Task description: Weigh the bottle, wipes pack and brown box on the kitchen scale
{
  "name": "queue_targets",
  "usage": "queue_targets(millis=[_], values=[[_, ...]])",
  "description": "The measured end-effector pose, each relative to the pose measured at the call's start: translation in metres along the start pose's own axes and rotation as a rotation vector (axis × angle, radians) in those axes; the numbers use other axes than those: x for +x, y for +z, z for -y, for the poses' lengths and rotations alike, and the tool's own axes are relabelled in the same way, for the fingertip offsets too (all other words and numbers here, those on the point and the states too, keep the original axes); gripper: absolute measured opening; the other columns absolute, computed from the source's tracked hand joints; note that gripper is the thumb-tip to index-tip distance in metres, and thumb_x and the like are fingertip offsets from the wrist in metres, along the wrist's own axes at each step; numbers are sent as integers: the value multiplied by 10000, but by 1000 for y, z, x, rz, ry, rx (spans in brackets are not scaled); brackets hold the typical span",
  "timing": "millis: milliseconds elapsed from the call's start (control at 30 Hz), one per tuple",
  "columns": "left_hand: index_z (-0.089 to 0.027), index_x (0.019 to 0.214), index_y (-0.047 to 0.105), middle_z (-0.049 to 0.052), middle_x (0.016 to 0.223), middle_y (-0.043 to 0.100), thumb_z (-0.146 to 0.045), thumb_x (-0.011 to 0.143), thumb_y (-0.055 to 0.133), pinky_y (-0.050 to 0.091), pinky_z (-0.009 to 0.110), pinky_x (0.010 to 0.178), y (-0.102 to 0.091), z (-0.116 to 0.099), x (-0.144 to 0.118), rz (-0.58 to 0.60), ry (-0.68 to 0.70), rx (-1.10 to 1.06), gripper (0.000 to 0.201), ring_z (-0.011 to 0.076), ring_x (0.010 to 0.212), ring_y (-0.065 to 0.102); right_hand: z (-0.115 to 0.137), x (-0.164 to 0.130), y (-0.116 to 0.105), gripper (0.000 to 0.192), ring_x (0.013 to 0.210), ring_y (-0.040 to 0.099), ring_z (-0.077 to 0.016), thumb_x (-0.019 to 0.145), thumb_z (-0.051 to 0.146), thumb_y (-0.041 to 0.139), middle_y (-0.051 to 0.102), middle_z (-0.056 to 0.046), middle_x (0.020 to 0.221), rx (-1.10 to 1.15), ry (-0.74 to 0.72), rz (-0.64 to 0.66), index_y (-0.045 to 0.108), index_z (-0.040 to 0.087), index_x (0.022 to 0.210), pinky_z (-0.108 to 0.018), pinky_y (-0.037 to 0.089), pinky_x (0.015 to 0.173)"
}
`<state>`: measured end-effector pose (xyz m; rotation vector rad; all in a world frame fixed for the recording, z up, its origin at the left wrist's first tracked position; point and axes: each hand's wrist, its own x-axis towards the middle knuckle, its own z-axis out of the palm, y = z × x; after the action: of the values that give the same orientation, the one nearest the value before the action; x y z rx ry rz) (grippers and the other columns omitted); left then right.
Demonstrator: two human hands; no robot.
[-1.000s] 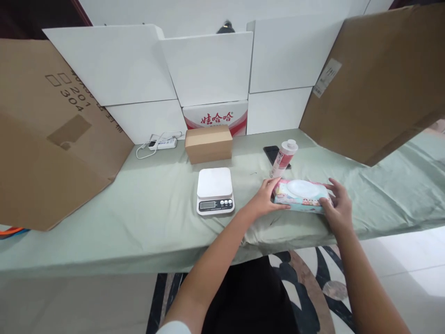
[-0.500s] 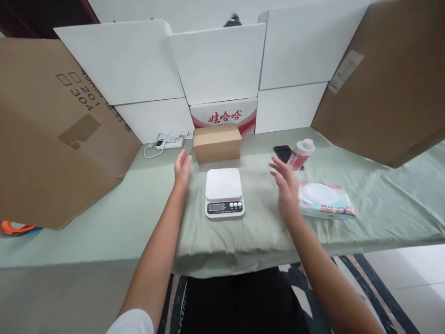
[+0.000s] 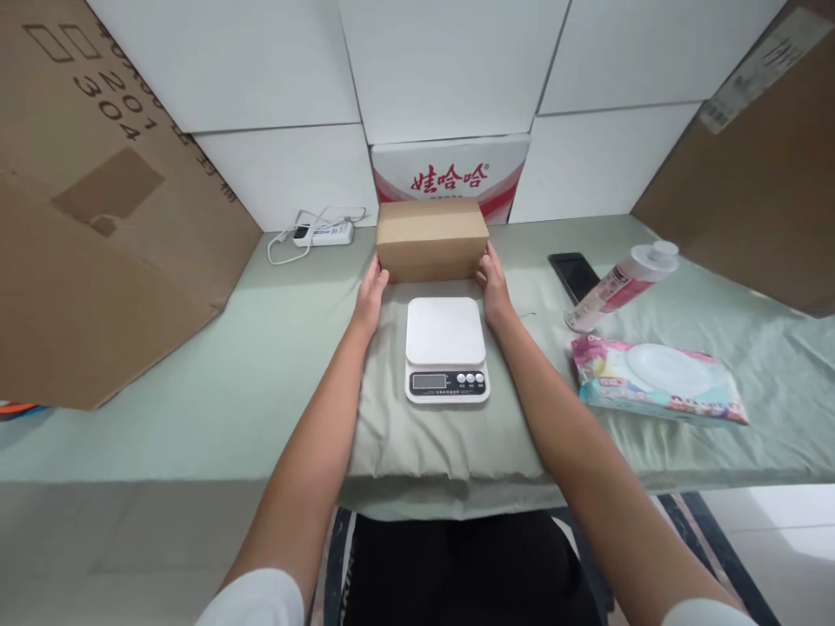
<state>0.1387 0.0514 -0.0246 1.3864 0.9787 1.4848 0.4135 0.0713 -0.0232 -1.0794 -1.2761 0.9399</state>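
A small brown cardboard box (image 3: 431, 238) rests on the green cloth at the back, just behind a white digital scale (image 3: 447, 348). My left hand (image 3: 372, 289) presses against the box's left end, and my right hand (image 3: 494, 281) against its right end, so the box is clasped between the two palms. The box still sits on the cloth. Nothing lies on the scale's platform.
A pack of wet wipes (image 3: 658, 380), a pink-and-white bottle (image 3: 619, 284) and a black phone (image 3: 574, 275) lie to the right. A white power strip (image 3: 323, 233) with cable is at the back left. Big cardboard sheets (image 3: 97, 217) and white panels (image 3: 450, 69) wall in the table (image 3: 196, 391).
Both hands let go of the wet wipes pack, moved left across the table, and now clasp the brown box by its ends. The camera has come closer and tilted down.
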Motion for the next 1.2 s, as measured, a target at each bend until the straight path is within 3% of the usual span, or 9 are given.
queue_targets(millis=[133, 267, 433, 533, 633, 800, 1200], values=[[-230, 1672, 458, 107, 1797, 341, -775, 907, 654, 217, 452, 1395, 2, -6, -4, -72, 18, 0, 959, 315, 1700, 248, 16, -12, 0, 782, 1524, 450, -289, 929, 763, 453, 461, -69, 1585, -56, 17, -27, 442, 405, 1625, -574, 418, 1284], [-210, 1656, 490, 135, 1766, 400, -791, 888, 670, 275, 468, 1377, 7, -36, -21, -91, 87, -20, 979, 338, 1678, 308, 53, -36, -2, 789, 1462, 460, -319, 933, 760, 477, 481, -96, 1504, -137, -130, -91, 433, 401, 1634, -610, 388, 1285], [-230, 1516, 663, 155, 1616, 604, -740, 892, 715, 395, 529, 1316, 10, -79, -89, -212, 131, -53, 808, 383, 1591, 464, 85, -102, -23, 775, 1515, 444, -329, 980, 718, 544, 427, -95, 1601, -119, -323, -40, 363, 406, 1666, -581, 417, 1278], [-224, 1432, 730, 167, 1517, 686, -668, 898, 752, 458, 576, 1268, 11, -85, -134, -247, 119, -53, 696, 394, 1506, 572, 80, -141, -37, 747, 1555, 439, -316, 1003, 649, 580, 414, -88, 1658, -68, -355, -3, 326, 406, 1662, -578, 407, 1293], [-210, 1399, 753, 180, 1485, 706, -663, 882, 763, 492, 600, 1237, 15, -79, -156, -233, 89, -47, 688, 402, 1460, 617, 67, -159, -43, 742, 1559, 462, -311, 1003, 641, 579, 456, -107, 1651, -49, -360, -36, 334, 361, 1646, -569, 387, 1313], [-198, 1381, 764, 181, 1470, 716, -655, 877, 771, 524, 595, 1213, 15, -74, -158, -250, 61, -28, 681, 396, 1437, 639, 58, -157, -38, 809, 1561, 464, -320, 970, 737, 541, 447, -124, 1671, -99, -296, -66, 328, 325, 1633, -556, 402, 1307], [-168, 1327, 789, 205, 1386, 758, -681, 850, 783, 598, 567, 1134, 12, -75, -161, -295, 42, 13, 700, 407, 1362, 695, 53, -157, -39, 791, 1455, 537, -318, 946, 755, 548, 497, -128, 1584, -105, -278, -73, 394, 316, 1586, -523, 492, 1201]])
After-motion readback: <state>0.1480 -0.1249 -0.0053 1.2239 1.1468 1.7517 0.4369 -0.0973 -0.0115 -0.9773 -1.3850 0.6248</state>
